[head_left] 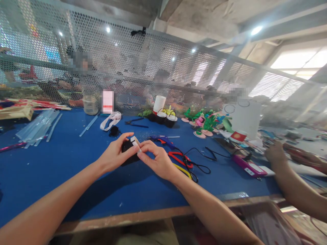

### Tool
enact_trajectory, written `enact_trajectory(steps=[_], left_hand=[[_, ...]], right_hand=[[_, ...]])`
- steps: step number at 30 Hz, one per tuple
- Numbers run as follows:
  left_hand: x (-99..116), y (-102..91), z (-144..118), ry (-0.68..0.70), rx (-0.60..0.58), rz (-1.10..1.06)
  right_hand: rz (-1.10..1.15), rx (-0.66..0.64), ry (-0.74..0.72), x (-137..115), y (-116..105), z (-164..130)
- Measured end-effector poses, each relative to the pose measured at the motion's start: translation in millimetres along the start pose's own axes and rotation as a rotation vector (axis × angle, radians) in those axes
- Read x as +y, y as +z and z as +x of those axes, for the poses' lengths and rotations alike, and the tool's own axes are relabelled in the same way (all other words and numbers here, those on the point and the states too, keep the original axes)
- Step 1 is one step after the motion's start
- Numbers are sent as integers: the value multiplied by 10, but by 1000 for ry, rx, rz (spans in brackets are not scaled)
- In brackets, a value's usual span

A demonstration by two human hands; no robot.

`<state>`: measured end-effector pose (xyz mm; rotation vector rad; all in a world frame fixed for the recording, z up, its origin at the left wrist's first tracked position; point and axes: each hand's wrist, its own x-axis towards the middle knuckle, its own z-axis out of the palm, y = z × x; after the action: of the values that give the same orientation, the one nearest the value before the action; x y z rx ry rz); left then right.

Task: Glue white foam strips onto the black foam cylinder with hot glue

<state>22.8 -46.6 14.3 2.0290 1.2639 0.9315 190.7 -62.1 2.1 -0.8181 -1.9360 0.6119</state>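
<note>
My left hand (116, 153) is closed round a small black cup (131, 159) with a white band (134, 142) at its upper edge. The cup lies tilted, just above the blue tabletop. From the other side, the fingertips of my right hand (156, 158) pinch the edge of the white band; the exact grip is partly hidden. Behind my right hand lies a blue glue gun (166, 141) with a red trigger. Red-handled scissors or pliers (178, 157) and a yellow handle (183, 171) are beside my right wrist, among black cord.
Clear glue sticks (41, 127) lie at left. Behind are a glass jar (90, 104), white ribbon (111, 120), cutting pliers (136, 123), black cups (170, 120) and craft flowers (204, 124). A purple power bank (247, 166) and a co-worker's hand (276, 153) are at right.
</note>
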Motion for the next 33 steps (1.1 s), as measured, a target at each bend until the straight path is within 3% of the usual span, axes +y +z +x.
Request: enact_trajectory(steps=[11, 19, 24, 33], left_hand=[[47, 2, -15, 92, 60, 97], [19, -22, -22, 164, 43, 137], [-14, -37, 0, 217, -35, 168], [-61, 30, -19, 203, -41, 212]], right_hand=[[62, -21, 11, 8, -19, 4], [93, -19, 27, 2, -18, 8], [83, 14, 48, 39, -20, 16], [77, 35, 116, 39, 4, 35]])
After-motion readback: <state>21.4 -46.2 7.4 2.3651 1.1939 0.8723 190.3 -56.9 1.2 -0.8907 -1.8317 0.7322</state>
